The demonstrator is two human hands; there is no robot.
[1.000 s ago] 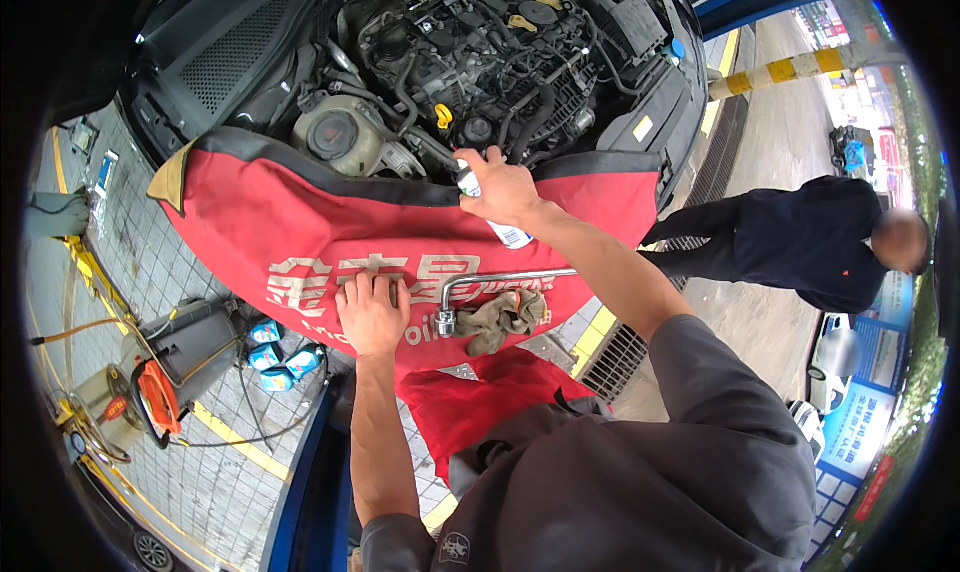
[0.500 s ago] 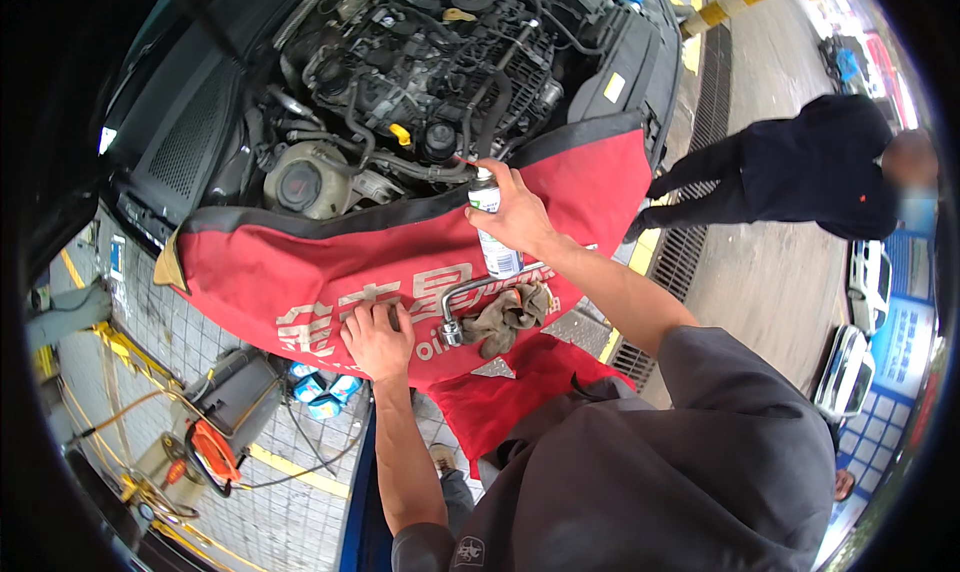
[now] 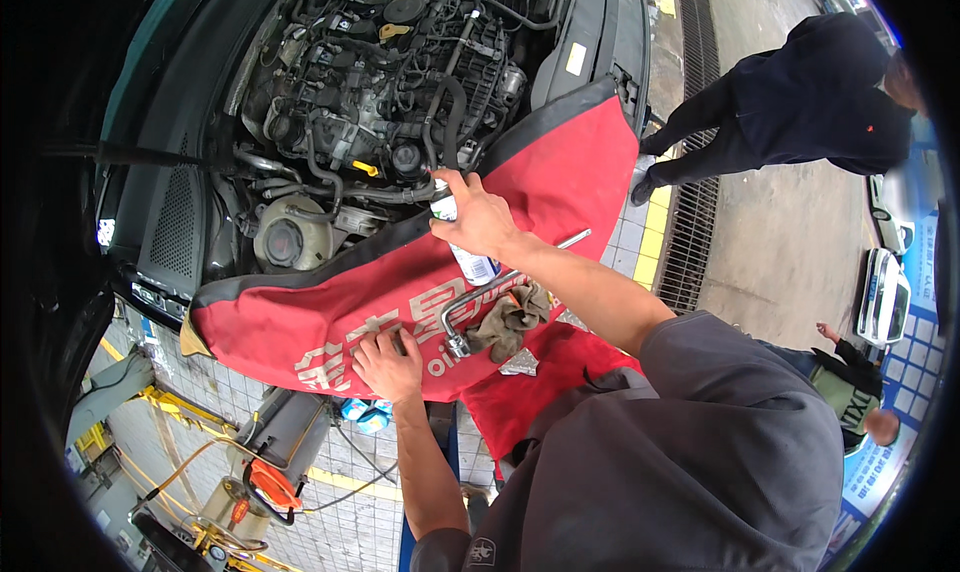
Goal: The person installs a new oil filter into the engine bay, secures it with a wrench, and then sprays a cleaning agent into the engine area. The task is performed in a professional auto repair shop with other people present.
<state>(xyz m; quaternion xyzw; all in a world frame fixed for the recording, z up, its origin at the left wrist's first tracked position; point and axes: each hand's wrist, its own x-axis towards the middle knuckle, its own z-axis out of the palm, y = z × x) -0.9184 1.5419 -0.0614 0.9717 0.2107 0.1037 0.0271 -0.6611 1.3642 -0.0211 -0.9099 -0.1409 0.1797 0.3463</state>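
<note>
My right hand [image 3: 478, 217] is wrapped round a white aerosol can [image 3: 474, 265], index finger up at its top. The can leans over the cover's dark upper edge, its top toward the open engine bay [image 3: 390, 102]. My left hand [image 3: 389, 364] lies on the red fender cover [image 3: 270, 327], fingers stretched out over the white lettering. A small dark patch shows beside its thumb; I cannot make out what it is. Between my arms, a bent metal socket wrench [image 3: 460, 312] and a pair of dirty grey work gloves [image 3: 512, 322] lie on the cover.
A round reservoir [image 3: 285, 240] and a yellow dipstick handle [image 3: 366, 169] sit at the bay's near side. A grey machine with an orange part [image 3: 272, 484] and hoses stands at lower left. One person in dark clothes [image 3: 800, 92] stands right; another person [image 3: 838, 392] is farther down.
My view has shifted, so the car and cover sit further left and turned. The can tilts more in my right hand. A second person has come into view at the right.
</note>
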